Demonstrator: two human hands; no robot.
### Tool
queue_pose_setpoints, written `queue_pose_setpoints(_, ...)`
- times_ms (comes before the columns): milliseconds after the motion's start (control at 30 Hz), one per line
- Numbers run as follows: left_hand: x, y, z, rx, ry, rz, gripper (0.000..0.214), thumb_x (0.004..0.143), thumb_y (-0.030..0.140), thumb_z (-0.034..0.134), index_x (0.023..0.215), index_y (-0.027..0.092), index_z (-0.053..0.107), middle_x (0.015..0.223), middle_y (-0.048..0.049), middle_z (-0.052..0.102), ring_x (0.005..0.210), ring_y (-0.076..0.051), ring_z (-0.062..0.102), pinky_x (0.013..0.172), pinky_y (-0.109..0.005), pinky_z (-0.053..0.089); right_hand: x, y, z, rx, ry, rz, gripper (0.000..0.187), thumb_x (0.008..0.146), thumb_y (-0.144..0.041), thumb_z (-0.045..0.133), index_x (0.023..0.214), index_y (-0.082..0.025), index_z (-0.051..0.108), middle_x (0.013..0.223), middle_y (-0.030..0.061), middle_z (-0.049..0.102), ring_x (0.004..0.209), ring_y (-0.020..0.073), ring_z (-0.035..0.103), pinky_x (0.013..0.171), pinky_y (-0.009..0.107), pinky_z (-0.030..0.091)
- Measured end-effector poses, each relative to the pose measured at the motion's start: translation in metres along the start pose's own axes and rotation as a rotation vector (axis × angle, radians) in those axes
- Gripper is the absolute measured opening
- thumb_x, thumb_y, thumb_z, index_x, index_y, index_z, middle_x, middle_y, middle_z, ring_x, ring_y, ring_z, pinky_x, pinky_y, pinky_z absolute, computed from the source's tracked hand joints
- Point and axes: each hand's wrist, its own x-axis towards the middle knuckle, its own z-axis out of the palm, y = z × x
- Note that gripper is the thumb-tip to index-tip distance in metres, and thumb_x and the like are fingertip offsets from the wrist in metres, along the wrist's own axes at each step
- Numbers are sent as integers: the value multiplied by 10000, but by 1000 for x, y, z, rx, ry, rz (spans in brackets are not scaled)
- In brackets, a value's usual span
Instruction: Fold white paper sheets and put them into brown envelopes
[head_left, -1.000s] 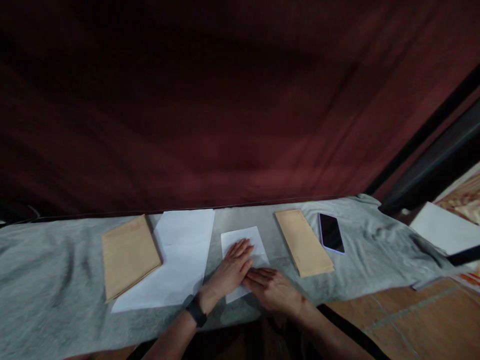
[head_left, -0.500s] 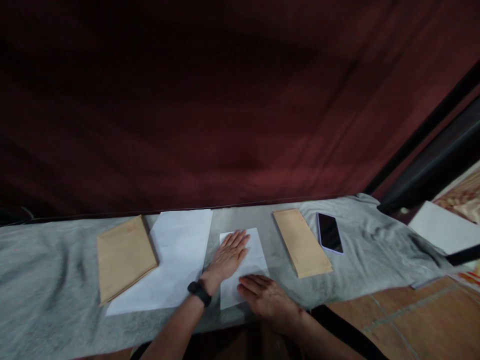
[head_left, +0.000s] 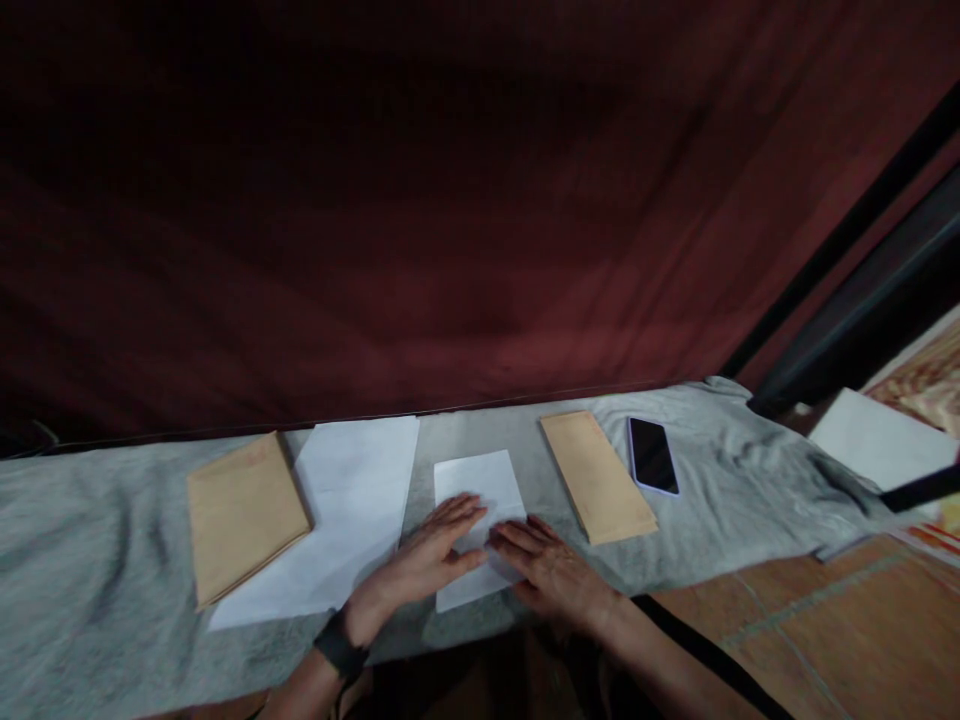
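Observation:
A small folded white paper point(head_left: 480, 483) lies on the grey cloth point(head_left: 90, 560) in front of me. My left hand point(head_left: 421, 558), with a black watch on the wrist, lies flat and open on the paper's near left part. My right hand point(head_left: 551, 570) rests flat and open on its near right edge, fingertips almost meeting those of the left. Neither hand holds anything.
A large white sheet point(head_left: 341, 520) and a brown envelope point(head_left: 241, 513) lie to the left. Right of the paper are a narrow brown envelope point(head_left: 597, 475) and a dark phone point(head_left: 652, 455). A dark red curtain hangs behind. More white paper point(head_left: 877, 440) sits far right.
My left hand slid back from the paper's far part toward me. My right hand moved forward onto the paper, so both hands now meet near its lower edge.

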Motion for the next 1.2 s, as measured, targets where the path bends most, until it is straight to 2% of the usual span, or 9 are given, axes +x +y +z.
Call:
queue_pose_setpoints(133, -22, 17, -14, -68, -196, -6, 803, 803, 500, 750, 1512, 327, 415, 1640, -38, 314, 1527, -296, 223, 1243, -515, 214, -1, 9, -6, 40, 15, 22, 617, 844, -57, 535, 1431, -248, 539, 1535, 36, 489, 1411, 181, 445, 1232, 373, 270)
queue_pose_setpoints(233, -32, 20, -17, -50, -239, -24, 905, 721, 388, 820, 1518, 355, 393, 1655, -27, 270, 1530, -317, 202, 1242, -540, 195, -3, 16, -9, 62, 49, 66, 703, 758, 1, 537, 1424, -225, 554, 1534, 45, 488, 1410, 192, 448, 1199, 358, 338)
queue_pose_setpoints(333, -37, 17, -14, -32, -176, -26, 841, 739, 248, 772, 1500, 349, 430, 1650, -29, 282, 1517, -303, 252, 1237, -521, 234, -4, 21, -11, 84, 79, 114, 751, 696, 35, 522, 1398, -225, 587, 1509, 45, 517, 1395, 206, 471, 1176, 372, 379)
queue_pose_setpoints(433, -39, 10, -8, -16, -72, -27, 737, 784, 127, 664, 1471, 324, 482, 1606, -27, 383, 1480, -245, 350, 1226, -469, 300, -4, 22, -15, 123, 80, 144, 671, 733, 26, 498, 1321, -255, 658, 1436, 28, 592, 1332, 207, 544, 1148, 384, 420)
queue_pose_setpoints(500, -38, 5, -6, 5, -18, -28, 758, 768, 19, 569, 1464, 307, 492, 1580, -20, 428, 1456, -206, 393, 1219, -439, 331, -3, 22, -18, 136, 83, 151, 645, 752, 20, 488, 1306, -256, 670, 1420, 28, 606, 1314, 207, 563, 1142, 386, 428)
queue_pose_setpoints(633, -33, -1, -4, 62, 52, -18, 872, 661, -114, 406, 1416, 297, 553, 1530, 6, 497, 1420, -159, 444, 1205, -408, 368, -2, 21, -19, 127, 71, 150, 733, 698, 48, 494, 1353, -249, 634, 1451, 35, 576, 1326, 210, 552, 1149, 379, 418)
queue_pose_setpoints(800, -30, 5, -8, 85, 86, -46, 806, 666, -106, 413, 1343, 274, 630, 1442, -11, 594, 1345, -174, 535, 1168, -394, 419, 1, 20, -22, 124, 75, 166, 761, 689, 61, 489, 1382, -230, 610, 1450, 49, 578, 1327, 206, 549, 1148, 355, 412)
queue_pose_setpoints(1000, -27, 5, -10, 5, 143, -155, 582, 751, -16, 518, 1225, 258, 713, 1307, -33, 695, 1234, -215, 628, 1115, -394, 470, 9, 21, -29, 209, 126, 183, 592, 804, -30, 533, 1318, -294, 664, 1338, 32, 669, 1231, 221, 623, 1077, 356, 472)
queue_pose_setpoints(1200, -26, -3, -7, -64, 129, -157, 462, 786, 39, 567, 1151, 258, 747, 1305, -47, 696, 1208, -227, 645, 1082, -393, 490, 13, 31, -25, 248, 111, 157, 553, 784, -15, 546, 1249, -264, 710, 1330, 46, 673, 1253, 216, 605, 1098, 370, 456)
